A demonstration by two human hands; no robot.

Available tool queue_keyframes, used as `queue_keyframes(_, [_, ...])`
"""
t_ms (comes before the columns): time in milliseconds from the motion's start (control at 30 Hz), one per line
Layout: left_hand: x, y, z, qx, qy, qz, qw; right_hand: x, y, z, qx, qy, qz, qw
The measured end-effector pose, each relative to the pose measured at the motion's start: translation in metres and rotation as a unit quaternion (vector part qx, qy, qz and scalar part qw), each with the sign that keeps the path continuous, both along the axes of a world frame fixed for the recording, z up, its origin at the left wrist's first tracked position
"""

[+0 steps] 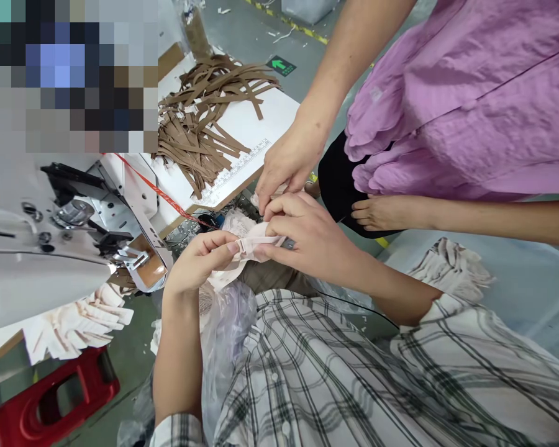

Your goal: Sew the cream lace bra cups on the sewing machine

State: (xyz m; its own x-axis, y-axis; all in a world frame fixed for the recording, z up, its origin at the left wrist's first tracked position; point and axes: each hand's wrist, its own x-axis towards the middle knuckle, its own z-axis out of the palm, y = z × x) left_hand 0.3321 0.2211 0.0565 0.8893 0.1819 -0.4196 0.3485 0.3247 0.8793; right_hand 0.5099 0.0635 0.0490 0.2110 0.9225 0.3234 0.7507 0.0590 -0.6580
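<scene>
A pale pink fabric strap [263, 240] is stretched between my hands above my lap. My left hand [202, 257] pinches its near end between thumb and fingers, beside what looks like a small loop or slider. My right hand [302, 233] is closed on the other end, with the fingers curled over the cloth. Just beyond it, a co-worker's hand [291, 155] reaches down and fingers pale cloth close to my knuckles. More pale lacy fabric [235, 223] hangs below, partly hidden by my hands.
A sewing machine [74, 248] stands at the left. Brown fabric strips [205, 124] lie heaped on a white table [274, 115] with a printed ruler. White strips [79, 323] hang under the machine. A red stool [51, 397] is lower left; a translucent bin [531, 292] is at right.
</scene>
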Motion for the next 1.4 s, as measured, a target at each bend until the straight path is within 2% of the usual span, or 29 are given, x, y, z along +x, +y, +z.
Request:
queue_keyframes(100, [-0.004, 0.001, -0.002, -0.005, 0.001, 0.010, 1.000, 0.000, -0.001, 0.000, -0.015, 0.052, 0.022, 0.998])
queue_keyframes(200, [-0.006, 0.000, -0.002, 0.020, 0.013, 0.012, 1.000, -0.004, -0.001, -0.001, -0.040, 0.098, 0.030, 0.994])
queue_keyframes(333, [-0.007, -0.004, -0.002, 0.091, 0.044, 0.035, 0.994, -0.013, 0.001, -0.007, -0.064, 0.140, 0.014, 0.988])
queue_keyframes(433, [-0.008, -0.013, -0.003, 0.181, 0.017, 0.089, 0.979, -0.017, 0.002, -0.014, -0.062, 0.143, 0.010, 0.988])
queue_keyframes(533, [-0.009, -0.027, -0.008, 0.324, -0.019, 0.157, 0.933, -0.020, 0.002, -0.019, -0.039, 0.123, 0.009, 0.992])
queue_keyframes(667, [-0.010, -0.043, -0.018, 0.499, -0.103, 0.216, 0.833, -0.022, 0.002, -0.024, 0.021, 0.095, 0.012, 0.995])
queue_keyframes(800, [-0.012, -0.048, -0.029, 0.588, -0.189, 0.232, 0.751, -0.023, 0.003, -0.027, 0.085, 0.098, 0.033, 0.991])
queue_keyframes(900, [-0.014, -0.049, -0.036, 0.615, -0.209, 0.248, 0.719, -0.024, 0.004, -0.030, 0.119, 0.105, 0.043, 0.986])
queue_keyframes(1000, [-0.015, -0.050, -0.041, 0.612, -0.229, 0.264, 0.710, -0.026, 0.006, -0.030, 0.132, 0.111, 0.042, 0.984])
queue_keyframes(1167, [-0.013, -0.052, -0.048, 0.582, -0.240, 0.292, 0.720, -0.030, 0.008, -0.026, 0.119, 0.119, 0.025, 0.985])
queue_keyframes(1400, [-0.014, -0.054, -0.050, 0.583, -0.229, 0.291, 0.724, -0.031, 0.007, -0.027, 0.111, 0.117, 0.015, 0.987])
